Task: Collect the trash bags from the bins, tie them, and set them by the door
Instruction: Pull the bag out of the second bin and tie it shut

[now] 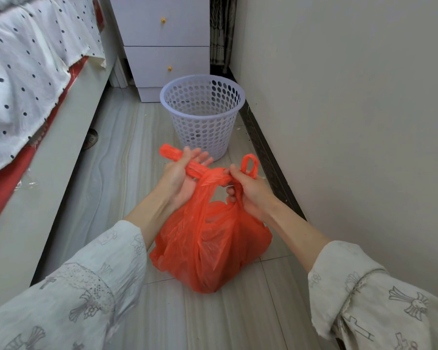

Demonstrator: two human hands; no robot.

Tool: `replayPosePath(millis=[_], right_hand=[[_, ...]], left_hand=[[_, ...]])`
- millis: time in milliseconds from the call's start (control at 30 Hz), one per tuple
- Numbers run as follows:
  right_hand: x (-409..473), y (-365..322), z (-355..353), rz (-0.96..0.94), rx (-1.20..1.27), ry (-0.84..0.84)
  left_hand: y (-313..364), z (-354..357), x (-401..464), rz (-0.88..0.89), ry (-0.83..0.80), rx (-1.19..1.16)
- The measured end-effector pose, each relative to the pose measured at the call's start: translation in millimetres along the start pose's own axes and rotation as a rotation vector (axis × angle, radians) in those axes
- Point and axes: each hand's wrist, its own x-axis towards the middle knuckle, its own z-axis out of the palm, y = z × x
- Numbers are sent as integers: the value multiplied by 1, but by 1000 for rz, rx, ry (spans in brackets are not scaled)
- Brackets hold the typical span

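Note:
A full red-orange plastic trash bag (pixel 210 246) stands on the tiled floor in front of me. Its two handles are crossed into a knot (pixel 219 176) at the top. My left hand (pixel 180 176) holds the left handle, which lies across its palm and sticks out past the thumb, while the fingertips are spread. My right hand (pixel 248 192) grips the right handle, whose loop pokes up above the fingers. Just beyond the bag stands a pale lavender perforated bin (pixel 202 114) with no bag in it.
A bed (pixel 36 102) with a dotted white sheet and red cover runs along the left. A white drawer unit (pixel 162 44) stands behind the bin. A wall with a dark skirting board (pixel 268 157) closes the right side. A shoe (pixel 90 138) peeks from under the bed.

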Motion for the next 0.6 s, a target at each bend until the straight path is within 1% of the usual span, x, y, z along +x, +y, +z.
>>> replayPosePath(millis=[100, 167, 200, 267, 300, 367, 467, 533, 600], right_hand=[[1, -5, 5, 16, 56, 64], [2, -7, 7, 22, 134, 149], [3, -8, 5, 29, 213, 207], [5, -9, -7, 55, 442, 301], [5, -9, -14, 73, 537, 315], [2, -10, -24, 115, 614, 312], [0, -9, -37, 180, 533, 375], [1, -7, -47, 184, 395, 471], [4, -6, -58, 177, 260, 566]], left_hand=[[-1, 5, -1, 3, 55, -109], [1, 4, 2, -1, 99, -195], [3, 0, 5, -1, 126, -218], [9, -14, 10, 14, 193, -216], [11, -24, 12, 23, 229, -194], [13, -44, 14, 49, 295, -115], [11, -62, 9, 122, 355, 92], [10, -69, 5, 174, 377, 253], [10, -76, 3, 195, 412, 324]])
